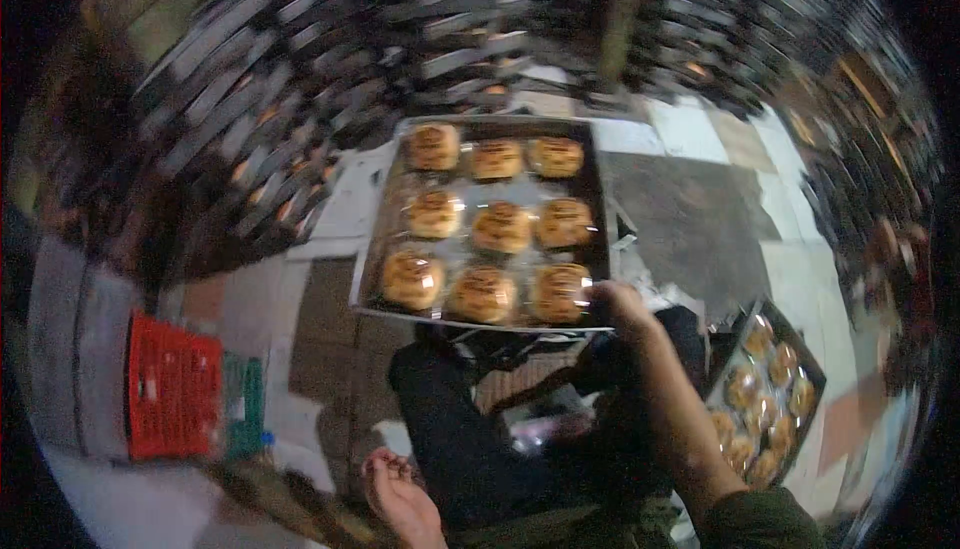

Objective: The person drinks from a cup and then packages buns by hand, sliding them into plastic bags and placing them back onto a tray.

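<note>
My right hand (625, 311) grips the near right corner of a dark square tray (515, 191) with a pale rim. The thumb lies over the edge, while the fingers beneath are hidden. Several round golden-brown buns (502, 227) with darker markings on top sit in three rows in the tray, and shiny glints lie over them. Low in the view, my left hand (400, 497) is apart from the tray, palm turned up, fingers loosely bent and holding nothing.
A second tray (814, 369) with several smaller round pastries (760, 411) lies tilted at lower right. Red (175, 389) and green (242, 404) plastic baskets stand on the left. Stacked slat-like pieces (460, 19), blurred, line the back. My dark-clothed legs (440, 419) are below the tray.
</note>
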Demonstrator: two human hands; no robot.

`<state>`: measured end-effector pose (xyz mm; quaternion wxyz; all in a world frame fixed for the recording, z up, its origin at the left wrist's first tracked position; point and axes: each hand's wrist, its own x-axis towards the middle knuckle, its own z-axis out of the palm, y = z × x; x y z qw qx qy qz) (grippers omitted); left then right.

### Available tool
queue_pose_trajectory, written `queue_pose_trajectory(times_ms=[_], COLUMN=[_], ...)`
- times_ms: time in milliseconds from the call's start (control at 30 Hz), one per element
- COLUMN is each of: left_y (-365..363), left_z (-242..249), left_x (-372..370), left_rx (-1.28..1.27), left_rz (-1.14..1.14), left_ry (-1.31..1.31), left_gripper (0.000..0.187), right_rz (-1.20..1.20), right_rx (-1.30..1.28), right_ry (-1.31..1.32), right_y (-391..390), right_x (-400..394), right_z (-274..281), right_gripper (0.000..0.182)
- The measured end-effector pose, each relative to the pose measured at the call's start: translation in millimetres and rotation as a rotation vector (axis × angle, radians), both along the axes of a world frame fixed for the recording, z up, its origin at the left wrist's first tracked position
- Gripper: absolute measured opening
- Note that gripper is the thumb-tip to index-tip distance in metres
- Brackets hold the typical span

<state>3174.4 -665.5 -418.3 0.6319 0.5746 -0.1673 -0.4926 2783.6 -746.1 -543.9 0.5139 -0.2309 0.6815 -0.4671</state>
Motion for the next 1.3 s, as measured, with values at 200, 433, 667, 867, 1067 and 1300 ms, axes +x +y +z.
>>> queue_pose_trajectory(times_ms=[200, 433, 667, 867, 1067, 1300], left_y=[-17.8, 9.1, 13.9, -0.7, -8.6, -2.1], left_z=[6.8, 1.9, 4.4, -9.8, -21.4, -68.4], left_x=[-20.5, -68.5, -96.5, -88.3, -86.5, -77.5], left_rx=[-0.277, -0.115, -0.121, -0.1, -0.066, 0.031], left_rz=[-0.247, -0.399, -0.567, -0.653, -0.669, -0.682], left_ry=[0.006, -0.047, 0.107, 0.065, 0.065, -0.073], left_gripper=[0.026, 0.027, 0.024, 0.026, 0.026, 0.02], right_rz=[-0.309, -0.945, -1.404, -1.645, -1.494, -1.193], right_rx=[-0.179, -0.201, -0.287, -0.368, 0.445, 0.934], right_ry=[0.128, -0.01, -0.024, -0.012, 0.492, 1.985], right_y=[108.2, 382.5, 487.0, 479.4, 536.5, 436.6], right_x=[34.1, -5.8, 45.5, 55.0, 40.4, 43.8], right_z=[107.6, 127.7, 84.8, 31.9, -43.0, 63.8], right_gripper=[0.039, 0.031, 0.027, 0.016, 0.018, 0.025])
